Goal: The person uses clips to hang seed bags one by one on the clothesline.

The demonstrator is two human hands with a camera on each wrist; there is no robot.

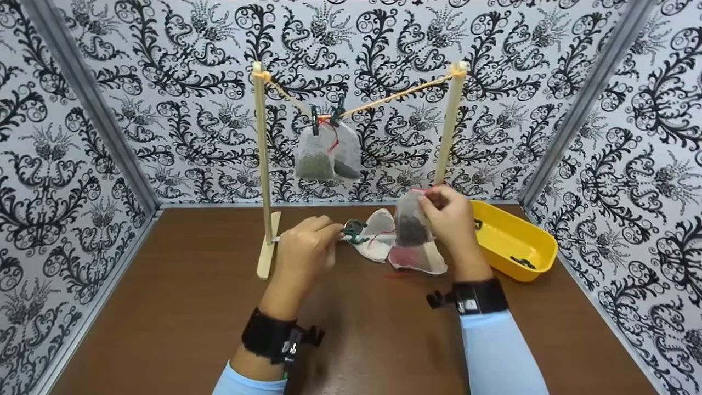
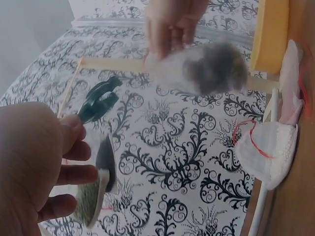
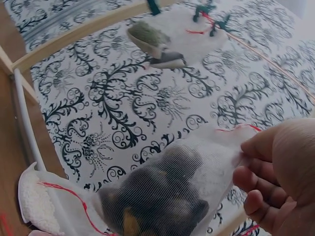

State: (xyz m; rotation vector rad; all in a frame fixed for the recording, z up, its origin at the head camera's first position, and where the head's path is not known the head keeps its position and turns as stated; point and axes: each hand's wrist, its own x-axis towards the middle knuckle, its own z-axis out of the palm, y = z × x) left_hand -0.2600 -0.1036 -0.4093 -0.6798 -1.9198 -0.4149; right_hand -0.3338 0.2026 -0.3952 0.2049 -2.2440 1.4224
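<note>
My left hand pinches a dark green clothes clip just above the table; the left wrist view shows the clip sticking out past my fingers. At chest height, my right hand grips the top edge of a white mesh bag with dark contents, which hangs below it. In the right wrist view my fingers pinch that bag by its red-trimmed rim. Behind stands a wooden rack with an orange string, where two filled mesh bags hang from clips.
Two more mesh bags lie on the brown table between my hands: a white one and a reddish one. A yellow tray at the right holds a dark clip. Patterned walls close in three sides.
</note>
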